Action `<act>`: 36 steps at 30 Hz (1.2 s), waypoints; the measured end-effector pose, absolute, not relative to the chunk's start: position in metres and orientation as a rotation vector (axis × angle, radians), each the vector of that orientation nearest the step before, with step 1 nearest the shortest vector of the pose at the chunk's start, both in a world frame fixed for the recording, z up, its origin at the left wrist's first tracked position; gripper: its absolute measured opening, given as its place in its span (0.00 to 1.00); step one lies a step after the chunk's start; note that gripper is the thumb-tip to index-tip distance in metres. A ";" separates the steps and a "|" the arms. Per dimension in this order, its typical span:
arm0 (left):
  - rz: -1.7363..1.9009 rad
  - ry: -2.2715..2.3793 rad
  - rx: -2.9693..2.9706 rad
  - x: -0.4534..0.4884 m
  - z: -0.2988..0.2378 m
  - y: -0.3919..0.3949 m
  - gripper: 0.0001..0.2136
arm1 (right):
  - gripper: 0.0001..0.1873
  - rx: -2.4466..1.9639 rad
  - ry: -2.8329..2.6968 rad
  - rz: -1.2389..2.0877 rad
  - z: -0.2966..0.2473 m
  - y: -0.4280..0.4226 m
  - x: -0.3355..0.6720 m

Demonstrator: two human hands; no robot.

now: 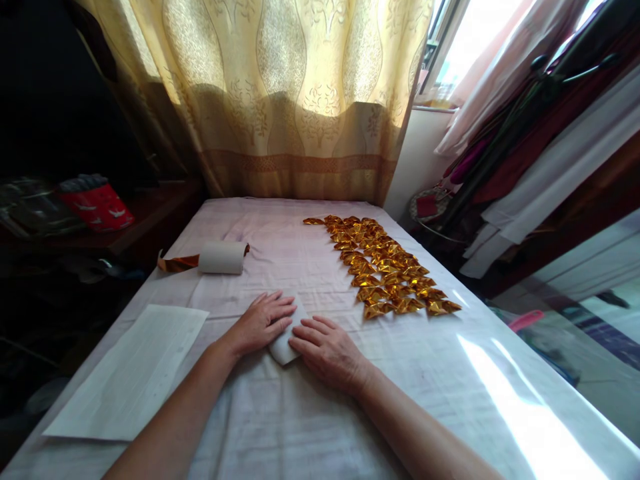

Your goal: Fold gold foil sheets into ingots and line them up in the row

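Observation:
Between my hands lies a folded piece of white paper (286, 351), flat on the cloth, its middle partly hidden by my fingers. My left hand (263, 322) rests palm down at its left edge, fingers stretched out and fingertips on the paper. From the right, my right hand (327, 350) presses on it with slightly bent fingers laid over its edge. A flat white sheet (133, 370) lies to the left of my left forearm. Beyond my left hand is a white paper roll (223, 258) with a strip of gold foil (179, 263) sticking out of it.
Several folded gold foil pieces (387, 270) stand in rows at the right back of the cloth-covered table (240, 413). A red cup (97, 203) and glassware sit on a dark cabinet at left. Curtains (285, 100) hang behind; clothes (555, 180) hang at right.

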State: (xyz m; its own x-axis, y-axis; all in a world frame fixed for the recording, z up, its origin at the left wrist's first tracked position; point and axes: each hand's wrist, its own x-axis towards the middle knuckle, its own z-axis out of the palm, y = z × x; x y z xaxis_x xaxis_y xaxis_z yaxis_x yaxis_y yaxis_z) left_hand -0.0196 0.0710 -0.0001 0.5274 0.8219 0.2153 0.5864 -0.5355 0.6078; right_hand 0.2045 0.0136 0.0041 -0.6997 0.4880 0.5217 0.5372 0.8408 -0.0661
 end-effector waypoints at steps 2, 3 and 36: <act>0.525 1.113 2.381 -0.016 0.000 0.066 0.16 | 0.09 -0.729 -2.494 -0.110 0.007 0.011 0.206; 0.486 1.096 2.372 -0.014 0.000 0.064 0.17 | 0.09 -0.719 -2.502 -0.079 0.008 0.009 0.207; 0.628 1.706 2.278 -0.012 0.006 0.058 0.06 | 0.09 -1.689 -2.364 0.415 0.029 0.077 0.182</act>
